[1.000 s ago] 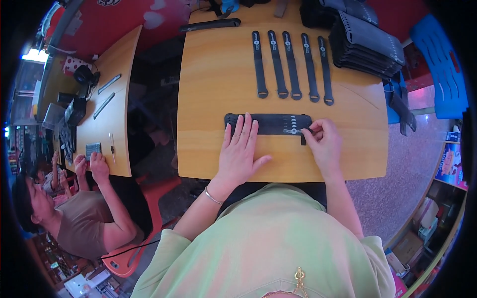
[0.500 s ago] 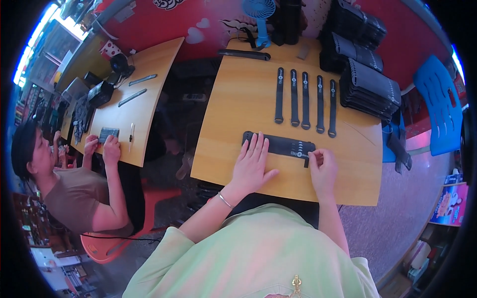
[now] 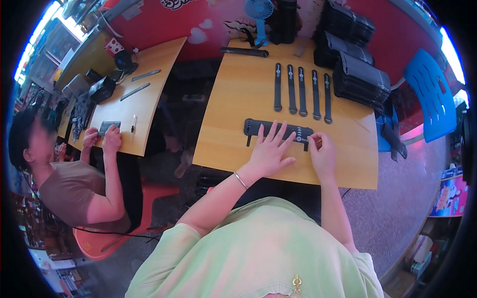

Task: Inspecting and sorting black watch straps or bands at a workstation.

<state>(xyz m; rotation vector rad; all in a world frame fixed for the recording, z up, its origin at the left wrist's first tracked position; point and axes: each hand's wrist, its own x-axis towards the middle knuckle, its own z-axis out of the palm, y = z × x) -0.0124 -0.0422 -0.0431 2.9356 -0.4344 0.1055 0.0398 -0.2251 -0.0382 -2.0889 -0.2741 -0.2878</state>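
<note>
A flat black panel (image 3: pixel 258 128) lies crosswise near the front of the table, with pale marks toward its right end. Small dark tabs stick out below its near edge. My left hand (image 3: pixel 271 151) rests on it, palm down with the fingers spread, covering its middle. At the right end, my right hand (image 3: pixel 324 155) has its thumb and fingers pinched together on the panel's edge; the exact bit between the fingertips is hidden. Beyond the panel, several black straps (image 3: pixel 301 92) lie side by side, lengthwise, each with a loop at its near end.
Stacks of black panels (image 3: pixel 361 82) stand at the table's (image 3: pixel 218 144) back right. A blue fan (image 3: pixel 259 20) and a dark strap (image 3: pixel 244 52) are at the back. A blue chair (image 3: pixel 431 94) stands right. At left, a person (image 3: pixel 74 184) handles a dark piece at another table (image 3: pixel 164 64).
My left hand has shifted right along the panel, its fingers spreading wider, uncovering more of the left end and a tab there. My right hand stays pinched at the right end.
</note>
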